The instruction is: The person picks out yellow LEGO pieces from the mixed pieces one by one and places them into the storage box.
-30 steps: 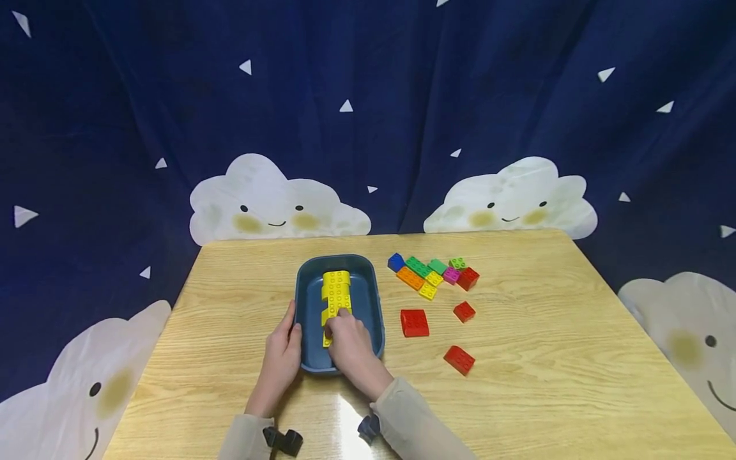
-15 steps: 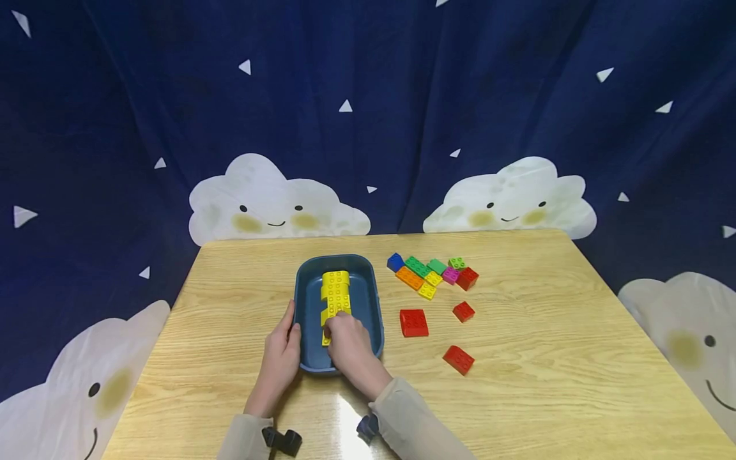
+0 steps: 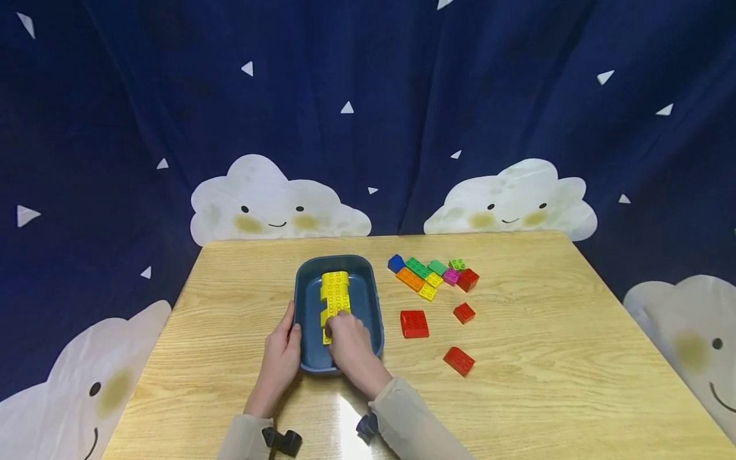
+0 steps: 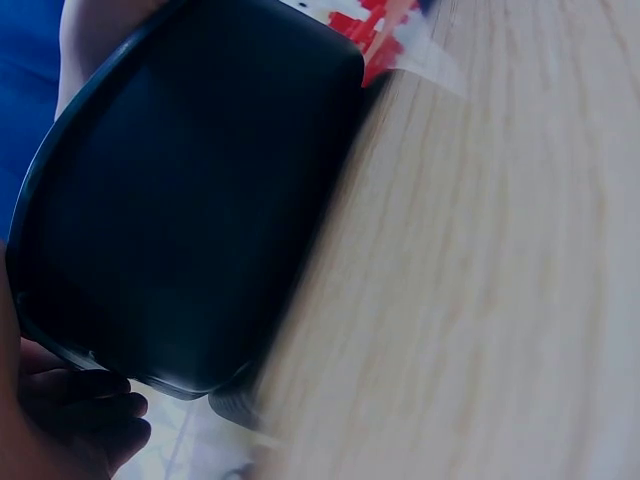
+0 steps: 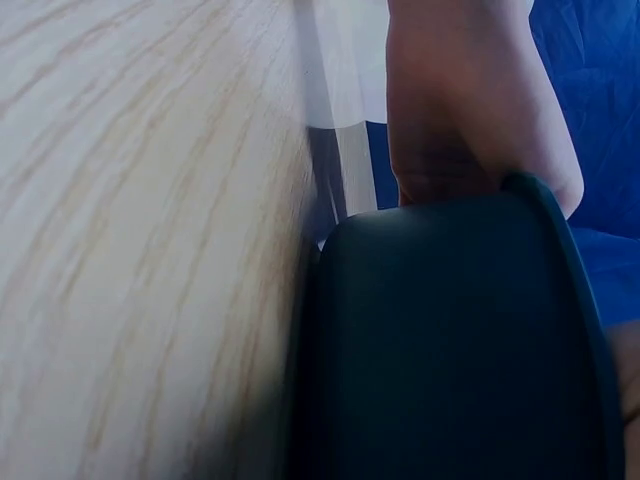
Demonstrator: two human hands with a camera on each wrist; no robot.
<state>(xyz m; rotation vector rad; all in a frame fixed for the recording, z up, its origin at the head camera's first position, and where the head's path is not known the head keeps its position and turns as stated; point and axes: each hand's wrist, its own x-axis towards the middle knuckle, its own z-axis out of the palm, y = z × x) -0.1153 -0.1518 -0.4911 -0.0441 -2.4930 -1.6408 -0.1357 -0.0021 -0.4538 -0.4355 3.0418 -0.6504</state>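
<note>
A dark blue tray (image 3: 368, 322) lies on the table in the head view, with a column of yellow toy building bricks (image 3: 335, 291) along its middle. My left hand (image 3: 279, 358) holds the tray's left wall; in the left wrist view its curled fingers (image 4: 100, 415) show at the outside of the tray. Over the tray's near rim reaches my right hand (image 3: 352, 345), its curled fingers on the near end of the yellow column. They seem to pinch a yellow brick there, mostly covered by the hand. The right wrist view shows that hand above the tray wall (image 5: 460, 330).
Right of the tray, a cluster of coloured bricks includes a blue brick (image 3: 395, 263), an orange brick (image 3: 410, 278) and a green brick (image 3: 417, 267). Nearer lie a red curved brick (image 3: 414, 324), a small red brick (image 3: 464, 313) and another red brick (image 3: 459, 361) on the wooden table (image 3: 546, 351).
Almost nothing differs. The yellow column sits very slightly further left in the tray, and both hands keep their places.
</note>
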